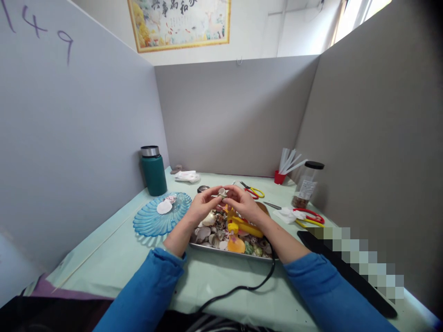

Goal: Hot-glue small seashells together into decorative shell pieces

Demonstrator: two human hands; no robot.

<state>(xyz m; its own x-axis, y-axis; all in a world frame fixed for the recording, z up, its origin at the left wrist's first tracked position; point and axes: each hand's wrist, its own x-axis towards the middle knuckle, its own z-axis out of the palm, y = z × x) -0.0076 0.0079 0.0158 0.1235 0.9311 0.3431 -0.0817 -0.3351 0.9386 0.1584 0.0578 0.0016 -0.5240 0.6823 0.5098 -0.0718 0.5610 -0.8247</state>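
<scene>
A small pale shell (222,192) is pinched between the fingertips of both hands, above the back part of a metal tray (224,251). My left hand (203,205) closes on it from one side, and my right hand (244,204) closes on it from the other. Below them, the tray holds many mixed shells (209,233) in white, grey, brown and green. On the shells lies a yellow glue gun (247,227) with a black cord (238,288) running toward the front edge. An orange shell (236,245) shows near the tray's front rim.
At left, a blue fluted plate (147,225) bears a white disc (164,207) and small shells. Behind it stands a green bottle (154,174). To the right are scissors (309,215), tweezers (272,205), a jar (307,186) and a red cup (279,177) of white sticks. Grey partitions enclose the table.
</scene>
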